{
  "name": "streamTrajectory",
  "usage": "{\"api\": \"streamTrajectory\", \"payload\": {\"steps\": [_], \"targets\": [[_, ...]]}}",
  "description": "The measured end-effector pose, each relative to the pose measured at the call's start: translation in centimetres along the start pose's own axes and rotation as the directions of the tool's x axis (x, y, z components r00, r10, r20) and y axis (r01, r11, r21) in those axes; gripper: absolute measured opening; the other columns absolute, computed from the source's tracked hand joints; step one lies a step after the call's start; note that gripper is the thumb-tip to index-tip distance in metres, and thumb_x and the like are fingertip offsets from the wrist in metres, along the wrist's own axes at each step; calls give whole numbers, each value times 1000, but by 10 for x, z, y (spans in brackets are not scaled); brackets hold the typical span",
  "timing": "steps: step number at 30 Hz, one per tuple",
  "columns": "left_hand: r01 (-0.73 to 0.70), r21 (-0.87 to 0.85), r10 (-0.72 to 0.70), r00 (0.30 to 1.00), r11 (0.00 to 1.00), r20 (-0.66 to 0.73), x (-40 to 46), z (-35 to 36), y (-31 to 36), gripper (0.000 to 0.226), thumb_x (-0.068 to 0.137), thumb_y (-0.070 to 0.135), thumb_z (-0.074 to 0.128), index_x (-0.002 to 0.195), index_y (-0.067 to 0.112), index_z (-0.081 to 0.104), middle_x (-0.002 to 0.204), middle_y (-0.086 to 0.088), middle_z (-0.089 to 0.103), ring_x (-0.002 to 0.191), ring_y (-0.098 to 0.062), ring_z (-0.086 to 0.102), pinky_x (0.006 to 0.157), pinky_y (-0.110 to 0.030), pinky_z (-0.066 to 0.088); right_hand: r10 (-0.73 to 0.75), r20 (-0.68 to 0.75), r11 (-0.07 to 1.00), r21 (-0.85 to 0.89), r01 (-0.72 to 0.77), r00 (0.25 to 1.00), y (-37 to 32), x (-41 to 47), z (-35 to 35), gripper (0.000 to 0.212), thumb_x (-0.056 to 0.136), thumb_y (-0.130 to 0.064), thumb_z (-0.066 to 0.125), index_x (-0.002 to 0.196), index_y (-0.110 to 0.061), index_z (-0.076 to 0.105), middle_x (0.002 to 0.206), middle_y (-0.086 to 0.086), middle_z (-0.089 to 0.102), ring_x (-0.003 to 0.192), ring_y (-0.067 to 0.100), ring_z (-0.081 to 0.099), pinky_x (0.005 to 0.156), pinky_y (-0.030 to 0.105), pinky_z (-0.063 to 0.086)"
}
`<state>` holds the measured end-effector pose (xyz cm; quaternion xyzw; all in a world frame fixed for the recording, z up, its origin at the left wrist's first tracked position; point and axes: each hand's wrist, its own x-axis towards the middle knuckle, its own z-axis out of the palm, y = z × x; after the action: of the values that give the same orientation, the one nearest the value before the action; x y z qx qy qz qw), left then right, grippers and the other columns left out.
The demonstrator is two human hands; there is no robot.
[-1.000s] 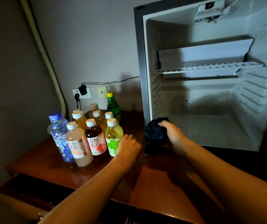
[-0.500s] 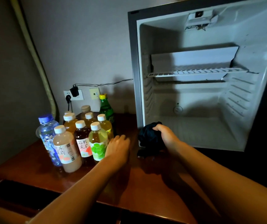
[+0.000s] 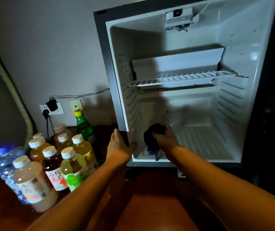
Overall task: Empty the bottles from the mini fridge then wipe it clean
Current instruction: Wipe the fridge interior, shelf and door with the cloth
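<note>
Inside the open mini fridge (image 3: 233,47), low at its left, the right hand (image 3: 164,137) clutches a dark cloth (image 3: 152,135); the left hand (image 3: 119,145) grips the frame's lower corner, bottles (image 3: 53,157) clustered on the table (image 3: 141,210) beside it

The head camera is looking forward and slightly down, sitting close to the open mini fridge (image 3: 183,97), bottles (image 3: 53,164) showing at near left.

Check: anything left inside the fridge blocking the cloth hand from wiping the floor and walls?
Nothing visible. The right hand already holds the dark cloth inside the mini fridge, low at the left. Only the wire shelf spans the cavity, higher up. The bottles stand outside on the table.
</note>
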<state>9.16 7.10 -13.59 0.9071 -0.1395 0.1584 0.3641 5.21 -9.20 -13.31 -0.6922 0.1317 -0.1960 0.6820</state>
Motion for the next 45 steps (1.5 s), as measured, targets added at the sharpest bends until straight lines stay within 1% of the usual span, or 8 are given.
{"api": "streamTrajectory", "payload": {"steps": [2,5,10,18,26,31,37,45], "targets": [[11,7,-11,1000,1000,-19,10,3,-4,78,75,37,77,136,7,38,136,-10,51,123,-30,50,99,-39,45,-81,75,997,10,80,994,-6,12,1,5,86,15,45,86,11,47,73,13,48,66,25,49,56,28,42],[-52,26,53,998,998,-39,20,5,-16,85,69,47,78,136,12,40,129,-7,58,116,-26,56,95,-45,50,-12,6,1000,-7,12,1000,-12,46,11,10,94,6,44,100,4,51,75,10,51,61,22,50,39,16,44],[-211,-49,208,976,976,-62,26,4,-28,68,67,37,82,126,25,49,107,12,62,96,-9,63,80,-29,55,117,-87,992,-34,-121,989,0,109,35,35,99,-9,46,134,-2,47,108,16,57,105,31,57,97,39,47],[-210,-118,200,975,970,-93,22,8,-28,62,67,38,78,123,28,53,103,18,60,92,-6,64,79,-30,59,246,31,958,141,-248,969,16,136,66,40,104,-27,41,131,0,51,134,20,54,122,33,52,107,42,38],[-176,-98,172,984,979,-52,18,1,-20,72,70,31,82,133,26,47,110,15,56,98,-2,54,83,-22,48,65,131,996,51,-72,989,23,89,44,42,91,6,51,129,-12,52,119,14,60,111,30,59,100,49,47],[-70,-20,72,980,997,187,17,-11,-19,69,69,47,72,126,24,41,107,6,59,99,-16,60,84,-37,55,-47,360,994,110,8,932,21,65,25,29,81,-2,65,110,-4,61,97,13,66,101,33,65,83,40,55],[-93,-17,94,948,996,305,-2,-22,-6,44,86,22,65,121,16,39,112,-6,54,104,-25,57,88,-42,53,-86,429,993,115,40,899,17,31,20,42,81,-10,72,121,-4,59,110,18,67,101,30,68,81,39,59],[19,-175,14,983,984,183,-14,-25,1,42,75,37,47,113,19,52,106,-5,64,96,-23,64,88,-49,53,1,566,1000,18,-14,824,3,-7,-8,25,88,-3,57,112,-8,63,95,21,69,75,28,69,61,32,55]]}}
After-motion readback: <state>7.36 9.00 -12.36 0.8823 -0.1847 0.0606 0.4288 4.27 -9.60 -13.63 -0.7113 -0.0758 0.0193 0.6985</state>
